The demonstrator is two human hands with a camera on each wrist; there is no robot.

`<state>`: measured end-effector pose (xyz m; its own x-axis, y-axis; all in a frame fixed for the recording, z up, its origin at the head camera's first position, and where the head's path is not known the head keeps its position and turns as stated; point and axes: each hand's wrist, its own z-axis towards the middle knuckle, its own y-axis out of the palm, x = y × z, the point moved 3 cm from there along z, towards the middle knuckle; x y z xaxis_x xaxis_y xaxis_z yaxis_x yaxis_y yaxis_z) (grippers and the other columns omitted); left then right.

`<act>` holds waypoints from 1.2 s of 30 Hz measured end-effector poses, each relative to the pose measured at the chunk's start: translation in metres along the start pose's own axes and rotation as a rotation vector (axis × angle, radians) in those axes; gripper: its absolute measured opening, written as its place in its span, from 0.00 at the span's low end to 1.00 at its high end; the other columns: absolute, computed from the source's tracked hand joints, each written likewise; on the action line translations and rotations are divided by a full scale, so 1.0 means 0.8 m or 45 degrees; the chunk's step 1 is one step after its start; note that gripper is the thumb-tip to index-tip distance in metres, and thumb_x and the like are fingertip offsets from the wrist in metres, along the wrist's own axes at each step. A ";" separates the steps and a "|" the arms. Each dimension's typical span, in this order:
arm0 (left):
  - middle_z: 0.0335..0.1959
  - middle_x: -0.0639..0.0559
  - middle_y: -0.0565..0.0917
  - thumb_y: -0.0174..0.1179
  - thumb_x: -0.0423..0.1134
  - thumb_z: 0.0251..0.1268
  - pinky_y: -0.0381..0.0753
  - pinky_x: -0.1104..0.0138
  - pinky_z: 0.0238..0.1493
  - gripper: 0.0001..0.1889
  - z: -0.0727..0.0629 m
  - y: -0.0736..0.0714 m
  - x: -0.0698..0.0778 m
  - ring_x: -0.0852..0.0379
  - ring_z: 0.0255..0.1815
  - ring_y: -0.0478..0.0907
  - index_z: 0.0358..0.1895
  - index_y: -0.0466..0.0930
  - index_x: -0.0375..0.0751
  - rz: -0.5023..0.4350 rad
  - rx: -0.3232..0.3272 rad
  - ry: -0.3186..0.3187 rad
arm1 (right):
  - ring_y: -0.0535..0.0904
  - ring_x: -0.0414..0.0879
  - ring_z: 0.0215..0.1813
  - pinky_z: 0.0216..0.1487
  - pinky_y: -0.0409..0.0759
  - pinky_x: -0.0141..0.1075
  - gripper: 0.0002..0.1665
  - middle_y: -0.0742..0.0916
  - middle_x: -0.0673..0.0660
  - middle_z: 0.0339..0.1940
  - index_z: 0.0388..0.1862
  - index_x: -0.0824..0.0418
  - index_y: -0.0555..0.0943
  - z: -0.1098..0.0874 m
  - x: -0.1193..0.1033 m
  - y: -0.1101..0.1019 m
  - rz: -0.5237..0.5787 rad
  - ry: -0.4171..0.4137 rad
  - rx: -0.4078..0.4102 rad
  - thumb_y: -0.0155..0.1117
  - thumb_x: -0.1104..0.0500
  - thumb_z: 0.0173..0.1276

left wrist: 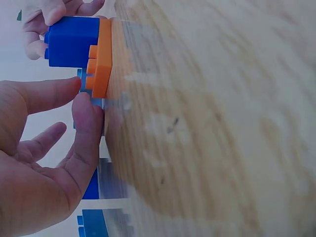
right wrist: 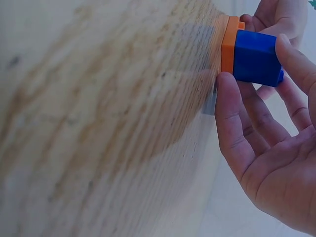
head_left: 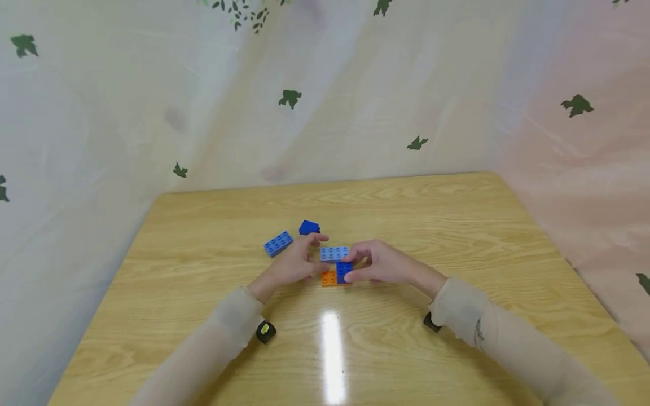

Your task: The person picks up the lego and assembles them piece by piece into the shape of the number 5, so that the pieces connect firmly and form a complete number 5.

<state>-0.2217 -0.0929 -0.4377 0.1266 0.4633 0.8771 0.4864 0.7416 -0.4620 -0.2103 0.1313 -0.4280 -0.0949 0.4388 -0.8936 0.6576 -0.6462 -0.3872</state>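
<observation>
A flat orange brick [head_left: 329, 278] lies on the table with a dark blue brick [head_left: 343, 272] standing on its right half. My right hand [head_left: 378, 262] pinches that dark blue brick between thumb and finger; in the right wrist view another fingertip is right at the edge of the orange base. From the left, my left hand [head_left: 294, 262] reaches in with loosely bent fingers, its fingertips [left wrist: 74, 88] at the bare left end of the orange brick. Just behind the pair lies a light blue brick [head_left: 334, 254] with its studs up.
Behind my left hand sit a second medium-blue studded brick [head_left: 278, 243] and a dark blue piece with a pointed outline [head_left: 309, 227]. The wooden table [head_left: 431, 208] ends at a pale cloth backdrop [head_left: 345, 124] with green leaf shapes. Small black devices hang beneath both sleeves.
</observation>
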 end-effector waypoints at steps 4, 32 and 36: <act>0.67 0.38 0.72 0.70 0.35 0.65 0.85 0.61 0.26 0.33 0.000 0.003 -0.001 0.50 0.19 0.78 0.72 0.68 0.38 0.010 -0.016 0.000 | 0.84 0.55 0.31 0.22 0.76 0.35 0.16 0.87 0.54 0.49 0.51 0.54 0.84 -0.001 0.001 0.002 0.003 0.007 -0.005 0.75 0.53 0.67; 0.45 0.46 0.82 0.61 0.41 0.75 0.86 0.56 0.30 0.16 -0.008 -0.004 0.014 0.43 0.27 0.81 0.61 0.76 0.43 -0.096 0.006 0.020 | 0.86 0.48 0.37 0.32 0.85 0.38 0.19 0.88 0.51 0.47 0.54 0.56 0.85 -0.004 -0.002 0.001 -0.159 -0.129 0.060 0.74 0.52 0.67; 0.46 0.43 0.83 0.61 0.40 0.75 0.85 0.48 0.35 0.14 -0.017 -0.014 0.022 0.36 0.33 0.82 0.59 0.77 0.42 -0.157 0.046 0.140 | 0.86 0.44 0.45 0.45 0.86 0.35 0.20 0.89 0.53 0.47 0.56 0.59 0.85 -0.004 -0.003 0.004 -0.307 -0.297 0.123 0.72 0.52 0.69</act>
<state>-0.2134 -0.0996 -0.4154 0.1625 0.3134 0.9356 0.4729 0.8075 -0.3526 -0.2051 0.1301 -0.4260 -0.4142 0.4388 -0.7974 0.5230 -0.6023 -0.6031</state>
